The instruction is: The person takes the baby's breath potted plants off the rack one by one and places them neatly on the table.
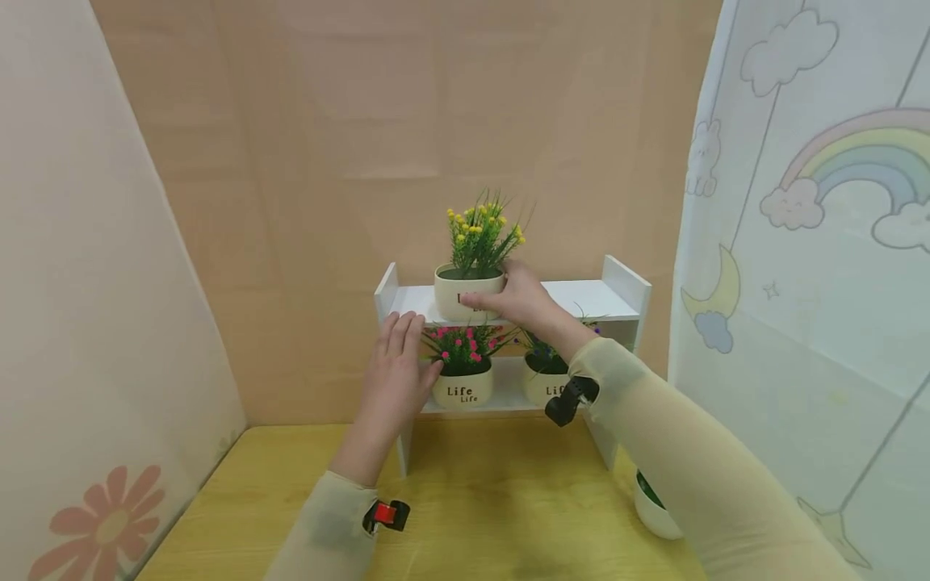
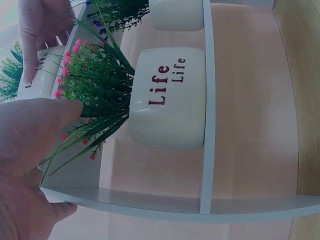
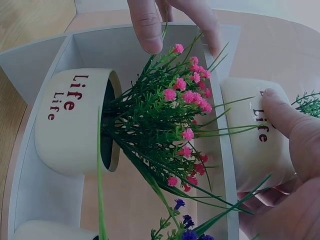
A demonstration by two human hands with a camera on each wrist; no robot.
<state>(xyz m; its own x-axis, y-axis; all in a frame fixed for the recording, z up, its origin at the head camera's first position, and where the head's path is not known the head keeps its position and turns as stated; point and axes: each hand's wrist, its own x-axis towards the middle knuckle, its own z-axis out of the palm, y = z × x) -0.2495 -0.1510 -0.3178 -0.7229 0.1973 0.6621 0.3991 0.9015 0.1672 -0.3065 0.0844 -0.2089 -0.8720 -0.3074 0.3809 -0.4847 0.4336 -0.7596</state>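
On the top board of a white two-tier shelf (image 1: 584, 297) is a cream pot (image 1: 449, 295) of yellow flowers and grass. My right hand (image 1: 525, 300) grips this pot from its right side, thumb across the lettered front. At the shelf's upper left corner rests my left hand (image 1: 395, 373), its fingers extended along the board and side panel. The left thumb (image 2: 65, 111) is beside a pot of pink flowers (image 2: 167, 125) on the lower tier. To the right of that stands a pot of purple-blue flowers (image 1: 539, 389), partly covered by my right wrist.
Another white pot (image 1: 657, 516) lies on the wooden table (image 1: 501, 492) to the right, partly behind my right sleeve. A tan cloth (image 1: 327, 161) hangs behind the shelf, with printed curtains (image 1: 799, 323) at the sides.
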